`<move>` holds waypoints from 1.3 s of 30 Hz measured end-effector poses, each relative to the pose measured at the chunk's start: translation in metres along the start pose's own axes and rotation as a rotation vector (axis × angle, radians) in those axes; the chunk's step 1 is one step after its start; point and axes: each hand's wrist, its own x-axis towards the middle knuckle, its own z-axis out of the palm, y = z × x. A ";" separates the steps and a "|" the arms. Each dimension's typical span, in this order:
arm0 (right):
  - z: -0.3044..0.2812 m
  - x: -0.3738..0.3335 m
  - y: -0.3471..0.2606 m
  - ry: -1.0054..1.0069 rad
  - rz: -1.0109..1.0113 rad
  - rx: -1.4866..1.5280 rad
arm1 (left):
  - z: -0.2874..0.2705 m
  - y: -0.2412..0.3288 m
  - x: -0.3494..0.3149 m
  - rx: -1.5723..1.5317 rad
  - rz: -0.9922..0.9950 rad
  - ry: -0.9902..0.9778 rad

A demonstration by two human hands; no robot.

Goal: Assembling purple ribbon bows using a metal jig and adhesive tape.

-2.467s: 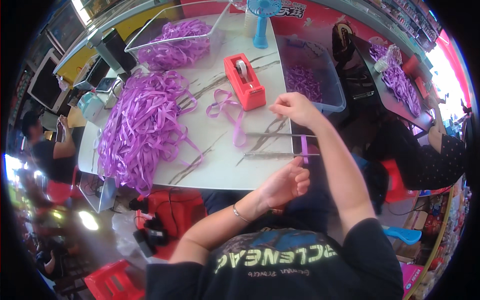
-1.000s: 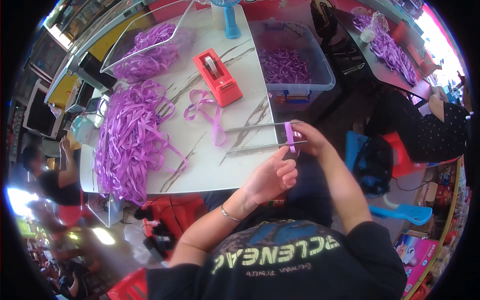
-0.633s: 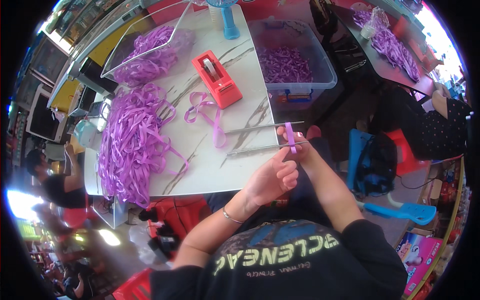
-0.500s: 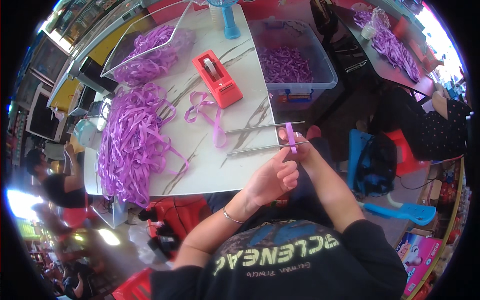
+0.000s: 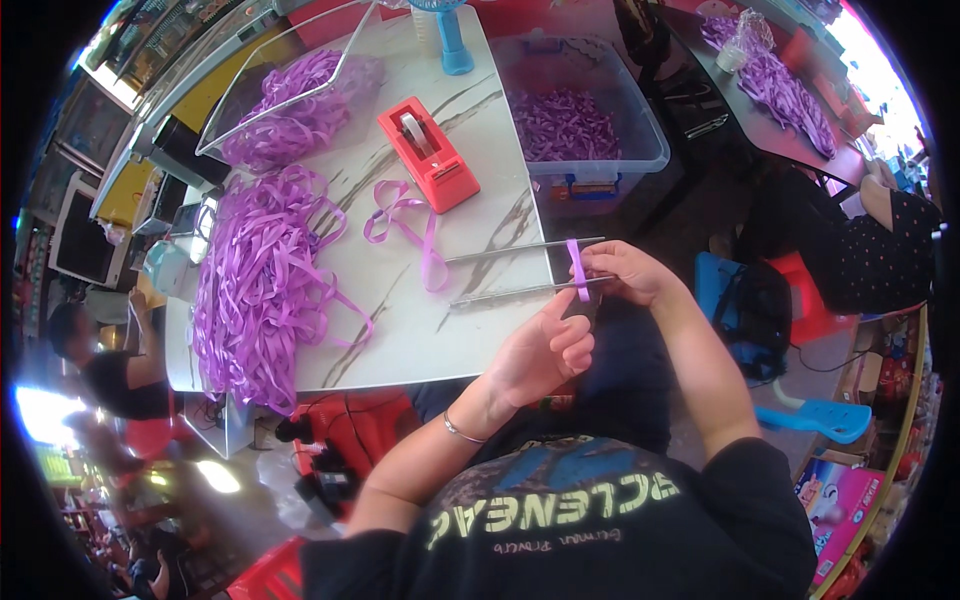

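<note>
Person's left hand [image 5: 540, 355] and right hand [image 5: 632, 272] are close together by a purple ribbon loop [image 5: 577, 268] round two metal rods [image 5: 500, 253]; can't tell if either's pinching it.

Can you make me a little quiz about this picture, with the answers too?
1. True or false: the red tape dispenser is on the table.
2. Pick one: what are the left hand and the right hand both nearest to?
A) the blue fan
B) the purple strip across the two metal rods
C) the clear tub
3. Fill in: the bracelet is on the same arm as the ____ hand.

Key: 1 true; 2 B; 3 left.
</note>
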 end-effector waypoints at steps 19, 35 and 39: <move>0.003 -0.012 -0.008 0.135 -0.046 -0.150 | 0.002 0.001 -0.001 -0.008 -0.016 0.024; -0.005 0.037 0.067 -0.424 -0.017 0.661 | 0.000 0.000 -0.001 -0.038 -0.017 0.026; 0.003 0.047 0.065 -0.450 -0.027 0.624 | 0.000 0.001 -0.002 -0.017 -0.013 0.029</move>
